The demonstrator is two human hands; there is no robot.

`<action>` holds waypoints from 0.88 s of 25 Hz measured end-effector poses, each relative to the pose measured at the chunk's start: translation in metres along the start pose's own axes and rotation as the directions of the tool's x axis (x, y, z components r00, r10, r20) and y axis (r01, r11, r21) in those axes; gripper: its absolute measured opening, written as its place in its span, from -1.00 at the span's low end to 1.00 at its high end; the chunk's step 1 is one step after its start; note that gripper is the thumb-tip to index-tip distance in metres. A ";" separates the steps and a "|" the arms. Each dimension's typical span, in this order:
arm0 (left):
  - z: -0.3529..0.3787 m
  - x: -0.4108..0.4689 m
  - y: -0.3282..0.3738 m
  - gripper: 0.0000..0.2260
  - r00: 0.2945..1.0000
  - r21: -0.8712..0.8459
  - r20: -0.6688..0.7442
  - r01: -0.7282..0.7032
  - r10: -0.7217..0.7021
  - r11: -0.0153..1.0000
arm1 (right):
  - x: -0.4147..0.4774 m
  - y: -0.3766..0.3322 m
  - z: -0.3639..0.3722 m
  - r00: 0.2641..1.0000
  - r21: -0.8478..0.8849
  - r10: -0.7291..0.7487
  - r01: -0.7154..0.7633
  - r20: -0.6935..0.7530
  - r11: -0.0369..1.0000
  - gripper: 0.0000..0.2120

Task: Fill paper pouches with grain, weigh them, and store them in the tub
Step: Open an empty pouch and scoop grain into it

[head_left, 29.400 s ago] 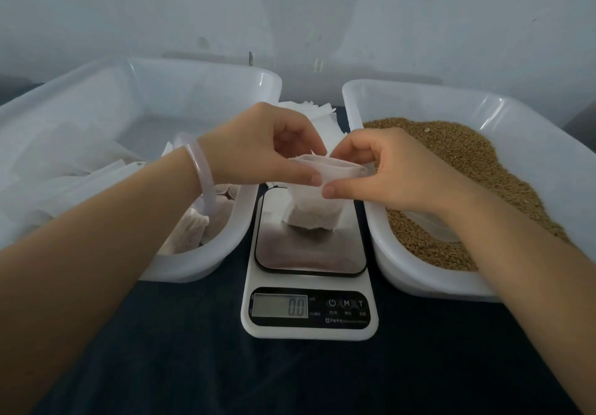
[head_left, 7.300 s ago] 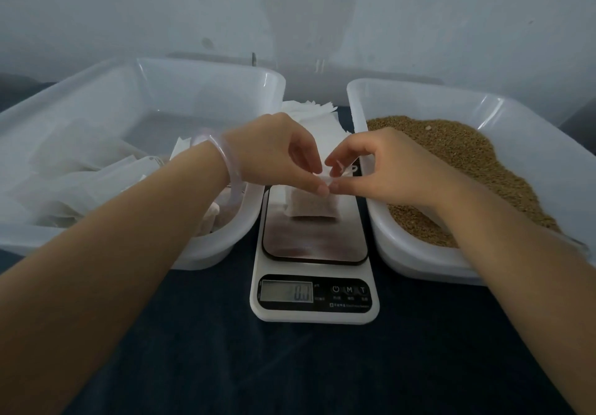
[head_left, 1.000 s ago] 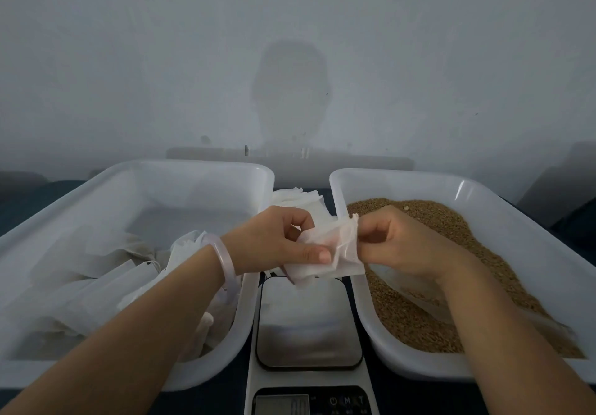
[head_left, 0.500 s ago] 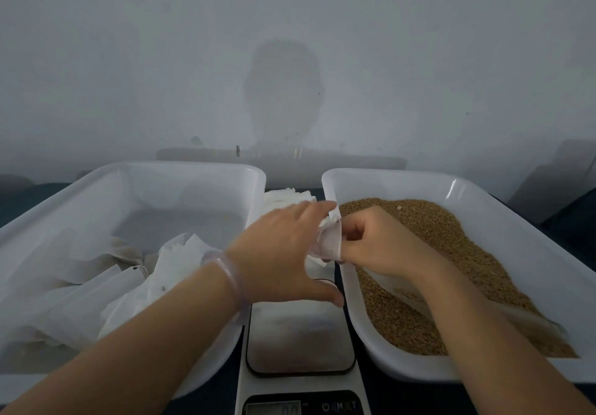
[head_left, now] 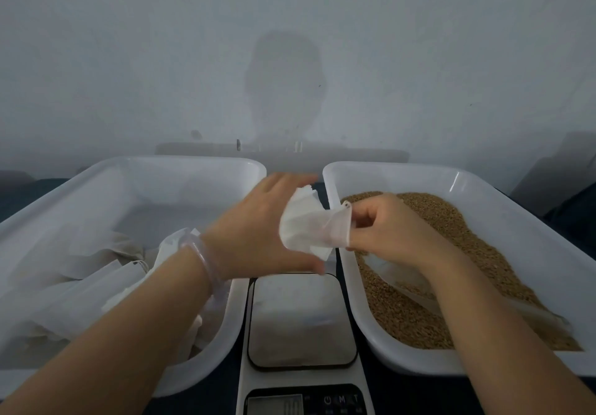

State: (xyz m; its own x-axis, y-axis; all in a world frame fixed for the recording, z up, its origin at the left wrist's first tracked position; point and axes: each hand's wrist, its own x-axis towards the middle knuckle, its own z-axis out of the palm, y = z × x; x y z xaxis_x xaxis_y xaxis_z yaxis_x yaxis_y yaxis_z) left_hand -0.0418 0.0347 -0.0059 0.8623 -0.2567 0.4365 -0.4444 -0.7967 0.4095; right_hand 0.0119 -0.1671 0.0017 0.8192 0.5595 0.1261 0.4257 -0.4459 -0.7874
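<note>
Change: scale [head_left: 303, 317] bare again; left hand [head_left: 258, 234] has let go, fingers spread.
Grip: right hand [head_left: 390, 224] pinches empty pouch [head_left: 306, 230] above scale's far edge.
Meaning: next fill likely begins.

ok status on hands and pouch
Left hand open, stretched forward. Right hand pinches a limp paper pouch above the scale. Scoop lies in the grain tub, under the right arm.
</note>
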 end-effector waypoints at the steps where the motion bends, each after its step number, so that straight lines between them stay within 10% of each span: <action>1: 0.007 0.002 0.008 -0.09 0.999 -0.001 0.023 -0.029 0.029 1.000 | 0.000 0.000 0.004 0.999 -0.031 -0.021 0.022 0.034 0.999 -0.86; 7: 0.023 0.020 0.006 -0.49 0.990 0.193 -0.030 0.138 -0.135 0.971 | 0.000 0.001 -0.001 1.000 0.036 -0.025 0.025 0.015 0.999 -0.95; 14: 0.024 0.008 0.012 -0.07 0.998 0.186 0.022 0.048 -0.053 0.981 | -0.002 -0.003 0.001 0.999 0.015 -0.017 0.016 0.052 1.000 -0.91; 22: 0.036 0.002 0.023 -0.30 0.973 0.022 0.102 0.207 -0.208 0.978 | -0.002 -0.004 0.002 0.983 0.003 -0.005 0.004 0.183 1.000 -0.80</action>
State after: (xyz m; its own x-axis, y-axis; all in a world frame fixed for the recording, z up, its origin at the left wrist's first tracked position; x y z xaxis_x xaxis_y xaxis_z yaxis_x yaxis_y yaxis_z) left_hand -0.0413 -0.0035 -0.0248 0.9560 -0.1402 0.2576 -0.2514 -0.8442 0.4735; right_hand 0.0081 -0.1650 0.0032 0.7330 0.6800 0.0176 0.4281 -0.4411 -0.7888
